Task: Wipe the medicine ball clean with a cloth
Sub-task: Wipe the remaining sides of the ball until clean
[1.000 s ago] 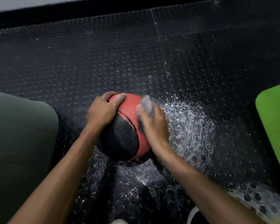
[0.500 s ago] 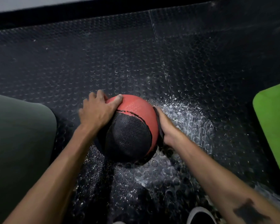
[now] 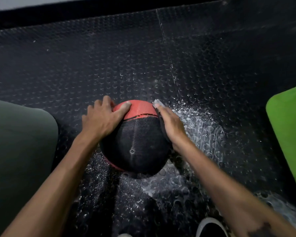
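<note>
Ball (image 3: pixel 135 142) rolled, more black side up. Left hand (image 3: pixel 101 119) spread flat, steadies top. Right hand (image 3: pixel 169 124) presses cloth (image 3: pixel 156 102) flat on side. Looks heavy, grippy.

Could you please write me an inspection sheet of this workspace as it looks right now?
Surface: black studded rubber floor, with white powdery or wet smears right of and below the ball.
Job's things: red and black medicine ball resting on the floor; pale cloth showing only at the right hand's fingertips, against the ball's right side.
Clutter: nothing seen.
Grippers: left hand spread on the ball's upper left, thumb on the red panel; right hand pressing the cloth flat to the ball.
Cables: nothing seen.
Surroundings: green mat at right, dark grey-green mat at left, shoe tip at bottom edge.
</note>
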